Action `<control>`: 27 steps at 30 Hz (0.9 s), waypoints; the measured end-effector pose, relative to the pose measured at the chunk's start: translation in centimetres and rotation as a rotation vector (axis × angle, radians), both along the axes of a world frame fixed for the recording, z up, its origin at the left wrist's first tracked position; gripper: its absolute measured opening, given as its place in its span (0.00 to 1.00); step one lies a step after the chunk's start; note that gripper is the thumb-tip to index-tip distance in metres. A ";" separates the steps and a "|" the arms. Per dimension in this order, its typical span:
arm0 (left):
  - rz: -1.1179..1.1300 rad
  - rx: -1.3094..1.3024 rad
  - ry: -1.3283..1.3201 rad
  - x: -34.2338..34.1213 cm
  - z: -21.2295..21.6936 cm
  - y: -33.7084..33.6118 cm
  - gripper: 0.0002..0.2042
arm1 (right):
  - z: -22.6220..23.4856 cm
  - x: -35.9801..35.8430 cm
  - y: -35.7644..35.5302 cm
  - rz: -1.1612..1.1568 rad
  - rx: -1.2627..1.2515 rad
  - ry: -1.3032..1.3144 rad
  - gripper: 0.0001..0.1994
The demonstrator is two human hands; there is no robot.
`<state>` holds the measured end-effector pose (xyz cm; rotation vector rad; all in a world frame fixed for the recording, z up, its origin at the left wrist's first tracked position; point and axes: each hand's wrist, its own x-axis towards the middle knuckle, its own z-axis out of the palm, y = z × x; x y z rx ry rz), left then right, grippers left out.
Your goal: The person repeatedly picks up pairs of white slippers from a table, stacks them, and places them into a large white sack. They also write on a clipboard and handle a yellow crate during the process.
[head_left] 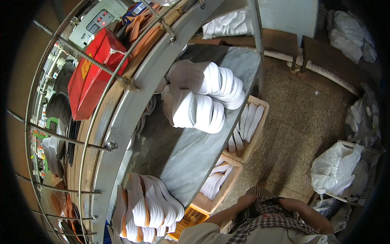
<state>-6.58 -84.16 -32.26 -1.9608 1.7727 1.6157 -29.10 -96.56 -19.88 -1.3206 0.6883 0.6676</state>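
Both of my arms bend inward at the front of my body, low in the view, by a dark checkered apron (268, 223). My left hand (247, 201) is at the apron's left upper edge, and my right hand (287, 203) is at its right side. The fingers of both are hidden by the cloth, so I cannot see whether they grip it. To the left, a grey marbled table (170, 152) carries stacked white shoe insoles (197, 110), two piles side by side. A further group of white insoles with tan undersides (152, 199) lies at its near end.
Bins of white insoles (248, 122) stand below the table's right edge, with a yellow crate (189, 221) nearer me. A metal-railed shelf at left holds a red box (95, 73). At right, a basket (369, 162) holds plastic-wrapped white pieces. Low brown benches (331, 61) line the far side.
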 end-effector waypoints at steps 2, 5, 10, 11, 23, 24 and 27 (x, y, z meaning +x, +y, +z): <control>-0.069 0.054 -0.005 -0.2 -0.3 -0.4 0.19 | 0.6 -1.5 -0.4 0.073 -0.047 -0.138 0.21; -0.111 -0.001 0.027 -0.5 -1.0 -0.4 0.20 | 0.9 -5.0 -0.8 0.470 -0.057 0.339 0.20; -0.134 0.224 0.000 -1.4 -2.8 -0.5 0.26 | 6.7 -15.0 -0.1 -0.655 -0.267 -0.074 0.12; -0.124 0.136 -0.048 -1.4 -3.3 -0.3 0.25 | 8.8 -16.7 0.6 -0.877 -0.360 -0.278 0.11; -1.350 -0.262 -0.518 -2.0 -12.4 -13.7 0.17 | 19.2 -32.1 21.3 -1.731 -0.359 -0.868 0.12; -1.234 -0.277 -0.413 -5.3 -10.9 -14.4 0.13 | 19.2 -33.2 23.4 -1.817 -0.398 -0.894 0.14; -0.691 -0.214 -0.417 -16.9 -4.3 -13.6 0.11 | 18.5 -36.1 28.7 -1.928 -0.683 -0.846 0.16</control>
